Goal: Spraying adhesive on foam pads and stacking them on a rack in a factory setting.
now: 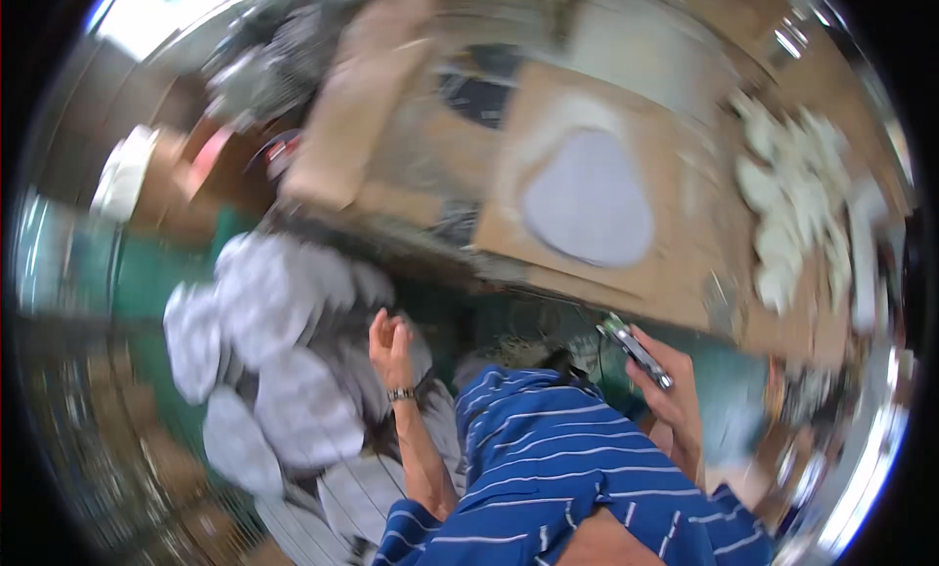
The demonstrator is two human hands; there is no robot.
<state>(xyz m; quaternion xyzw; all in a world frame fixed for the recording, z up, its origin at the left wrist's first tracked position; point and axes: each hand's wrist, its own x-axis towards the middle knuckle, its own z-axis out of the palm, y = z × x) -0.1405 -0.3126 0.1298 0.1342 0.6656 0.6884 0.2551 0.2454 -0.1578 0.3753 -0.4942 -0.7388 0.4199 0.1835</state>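
Off the surface's near edge (587,288), the right hand (675,390) clamps fingers on a slim silver-and-black tool (641,356); the left hand's (393,356) sit slightly apart.

A table (421,204) stands at the person's twelve o'clock, a pad (590,204) on its cardboard sheet (497,214), cut pieces (778,243) toward its three o'clock end. A pile of pads (308,409) lies at ten o'clock, the left grip (393,349) by its three o'clock side; the right grip (673,380), holding a tool (638,353), is at one o'clock.
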